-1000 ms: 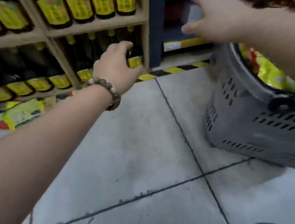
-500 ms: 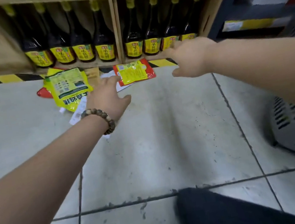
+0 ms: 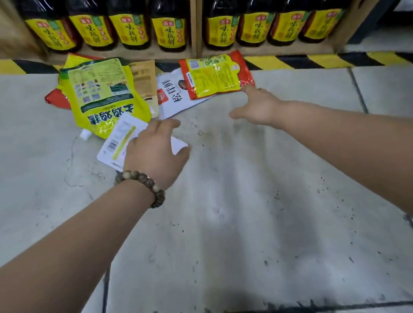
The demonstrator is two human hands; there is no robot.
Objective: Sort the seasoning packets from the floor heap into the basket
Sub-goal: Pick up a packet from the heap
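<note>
At the foot of the shelf: a wooden shelf holds a row of dark glass bottles with yellow labels; the heap of seasoning packets lies on the grey tiled floor just in front of its base.
Heap, under the shelf's left bay: a large yellow plastic pouch lies on top, with a red packet showing from under its left edge and a flat tan packet from under its right edge.
Heap, under the shelf's upright: a white packet with black characters lies flat, and a red packet with a yellow label overlaps its right side.
Heap, edge farthest from the shelf: a flat white packet with a barcode rests against the yellow pouch's lower end.
Left hand: palm down, fingers loosely spread, holding nothing; it covers the barcode packet's right part. Contact cannot be told.
Wrist: a bracelet of brown beads.
Right hand: spread, thumb out to the left, forefinger stretched toward the shelf, its tip at the yellow-labelled red packet's near right corner. It grips nothing.
Arms: both bare forearms reach toward the shelf.
</note>
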